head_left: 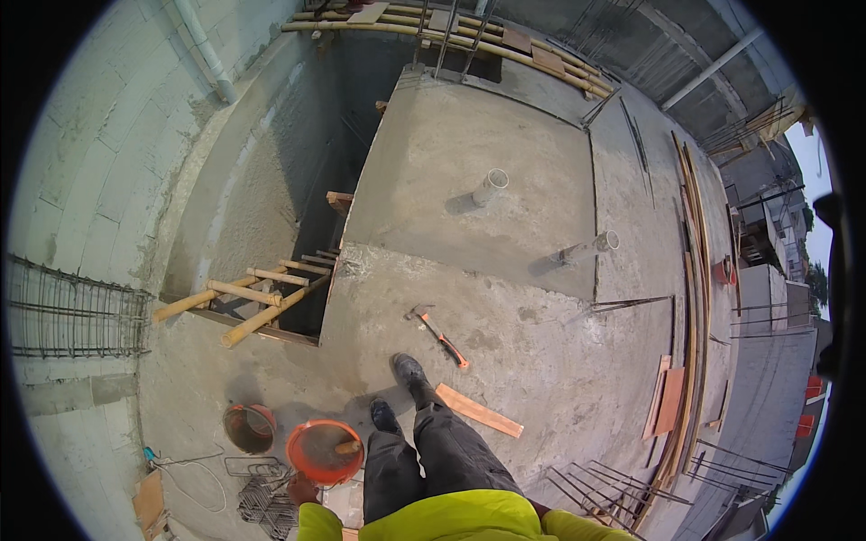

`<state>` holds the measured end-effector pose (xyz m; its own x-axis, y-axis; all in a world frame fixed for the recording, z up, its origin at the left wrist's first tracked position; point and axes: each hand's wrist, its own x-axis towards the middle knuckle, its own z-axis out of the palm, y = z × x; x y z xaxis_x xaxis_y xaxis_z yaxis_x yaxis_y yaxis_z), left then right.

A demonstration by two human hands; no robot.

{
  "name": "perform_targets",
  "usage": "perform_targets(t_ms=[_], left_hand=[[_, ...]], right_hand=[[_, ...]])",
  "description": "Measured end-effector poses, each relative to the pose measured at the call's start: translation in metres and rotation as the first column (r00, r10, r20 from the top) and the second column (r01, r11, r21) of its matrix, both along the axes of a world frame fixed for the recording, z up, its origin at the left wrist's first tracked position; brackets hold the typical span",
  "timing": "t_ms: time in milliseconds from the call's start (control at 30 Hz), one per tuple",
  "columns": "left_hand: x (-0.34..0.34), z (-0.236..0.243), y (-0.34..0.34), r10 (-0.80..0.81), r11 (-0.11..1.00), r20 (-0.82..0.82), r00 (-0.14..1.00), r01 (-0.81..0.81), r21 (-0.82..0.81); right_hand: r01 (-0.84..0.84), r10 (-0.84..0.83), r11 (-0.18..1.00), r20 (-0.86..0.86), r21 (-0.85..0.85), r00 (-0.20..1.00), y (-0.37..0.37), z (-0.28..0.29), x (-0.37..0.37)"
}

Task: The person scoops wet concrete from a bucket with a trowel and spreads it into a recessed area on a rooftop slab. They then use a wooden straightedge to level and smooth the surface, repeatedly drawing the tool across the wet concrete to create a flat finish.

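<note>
My left hand (304, 489) is resting by the orange bucket (332, 474), its grip unclear. I'm not seeing my right hand.

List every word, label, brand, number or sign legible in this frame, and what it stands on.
No text is readable anywhere in this view.
Hammer: no legible marking.
Orange bucket: no lettering can be made out.
Distant red objects at far right: too small to tell whether they are marked.

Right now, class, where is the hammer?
In the head view, the hammer lies on the floor below centre, ahead and right of the right boot, near the reddish board.
</note>
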<state>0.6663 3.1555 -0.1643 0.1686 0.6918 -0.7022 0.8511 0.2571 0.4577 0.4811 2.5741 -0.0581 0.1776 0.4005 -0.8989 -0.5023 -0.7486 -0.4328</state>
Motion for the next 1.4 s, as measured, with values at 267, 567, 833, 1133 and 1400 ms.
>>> perform_targets(t_ms=[267, 567, 833, 1133, 1400], left_hand=[[0.043, 0.068, -0.026, -0.325, 0.941, 0.168, 0.931, 0.336, -0.044], [0.106, 0.096, -0.048, -0.53, 0.847, 0.065, 0.846, 0.531, -0.007], [0.194, 0.091, -0.274, -0.92, 0.393, -0.067, 0.387, 0.907, -0.154], [0.199, 0.085, -0.504, -0.975, -0.223, 0.057, -0.216, 0.932, -0.285], [0.164, 0.096, -0.595, -0.791, -0.604, 0.107, -0.602, 0.743, -0.289]], right_hand=[[0.499, -0.499, 0.859, 0.036, -0.115, 0.866, 0.073, 0.041, -0.025], [0.901, -0.903, 0.43, -0.006, -0.054, 0.43, 0.091, 0.072, -0.06], [0.926, -0.938, -0.347, -0.057, 0.15, -0.343, 0.078, 0.087, -0.111], [0.911, -0.783, -0.384, 0.469, 0.154, -0.409, 0.208, 0.068, -0.104], [0.368, -0.495, -0.867, 0.499, -0.336, -0.711, 0.325, 0.111, -0.026]])
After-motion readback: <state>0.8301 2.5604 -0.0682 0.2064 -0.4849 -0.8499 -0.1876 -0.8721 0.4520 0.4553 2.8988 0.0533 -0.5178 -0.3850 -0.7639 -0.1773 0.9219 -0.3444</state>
